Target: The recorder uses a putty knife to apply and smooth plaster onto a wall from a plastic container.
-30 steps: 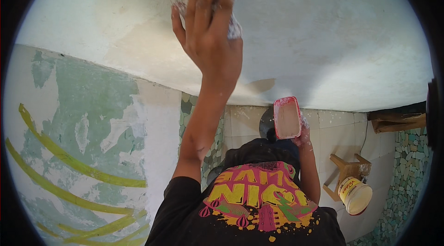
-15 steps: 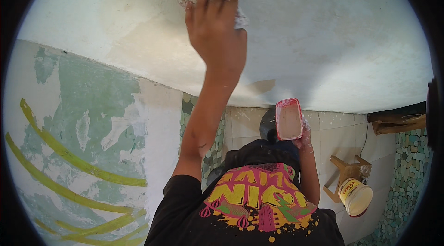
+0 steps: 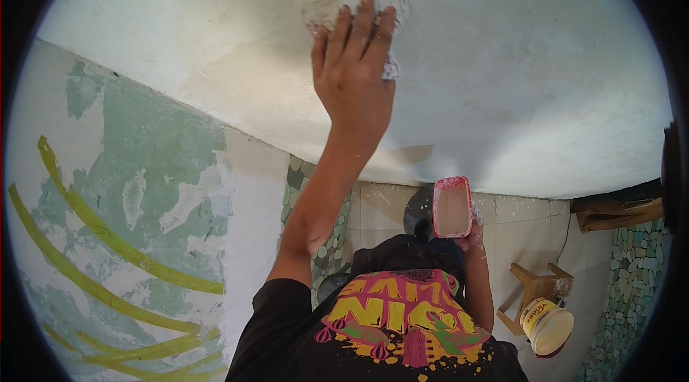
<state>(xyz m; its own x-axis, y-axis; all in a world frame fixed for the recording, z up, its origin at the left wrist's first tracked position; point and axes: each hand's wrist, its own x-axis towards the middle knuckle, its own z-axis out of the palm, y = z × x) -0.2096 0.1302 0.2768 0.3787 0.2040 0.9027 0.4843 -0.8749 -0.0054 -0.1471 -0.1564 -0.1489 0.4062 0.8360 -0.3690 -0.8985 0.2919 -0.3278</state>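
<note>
My left hand (image 3: pixel 355 84) reaches up and lies with fingers spread over a crumpled white sheet (image 3: pixel 398 8) with dark specks. It presses this sheet against the pale, patchy wall (image 3: pixel 502 66); whether it is cloth or paper I cannot tell. Lower down, my right hand (image 3: pixel 472 237) grips a small rectangular tub (image 3: pixel 453 213) by its side. The tub has a red rim smeared with white and a pale, creamy substance inside. White smears also show on the right hand's fingers.
On the left stands a wall with peeling green paint (image 3: pixel 158 138) and curved yellow-green strips (image 3: pixel 129 245). A wooden stool (image 3: pixel 535 285) and a white-and-yellow bucket (image 3: pixel 547 326) stand on the tiled floor (image 3: pixel 506 220) at lower right. Brown boards (image 3: pixel 621 213) lie at the far right.
My left hand has slid the white sheet down and a little right along the wall. The view has also shifted slightly; the right hand keeps hold of the tub.
</note>
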